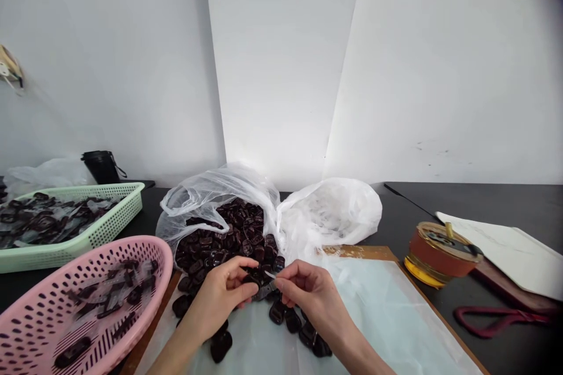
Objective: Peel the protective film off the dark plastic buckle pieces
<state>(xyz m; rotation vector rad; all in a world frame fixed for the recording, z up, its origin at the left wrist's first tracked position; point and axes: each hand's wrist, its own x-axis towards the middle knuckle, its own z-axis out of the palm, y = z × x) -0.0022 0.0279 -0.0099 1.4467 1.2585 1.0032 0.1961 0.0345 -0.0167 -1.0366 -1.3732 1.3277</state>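
One small dark piece (251, 275) is pinched in somebody's fingers here, right? Which hand has it?

Yeah, that's the left hand (222, 287). Thumb and index finger have it from either side, with the other fingers curled in behind. It's just in front of that big heap of glossy dark pieces (240, 234), near the middle of the view.

And the other one?

The right hand (310, 290) has thumb and index pressed together on a thin whitish strip (270, 274), free end pointing at the dark piece. Can't tell if the two actually touch, it's too tiny.

What's all that around them?

The heap spills out of a clear plastic bag (189, 193), and some loose ones lie on the pale sheet (396, 316) below the hands. Right beside it is a white plastic bag (334, 211) with pale wispy stuff in it, no clue what. The sheet lies on a brown board (385, 253).

And the sides?

Left: a pink basket (165, 258) with a few dark bits, a fuller green basket (116, 220) behind it, and a black cup (101, 167) further back. Right: a tape roll (440, 255) near the board, a white notepad (505, 246) and a dark red looped handle (514, 317), all on a black table (505, 199).
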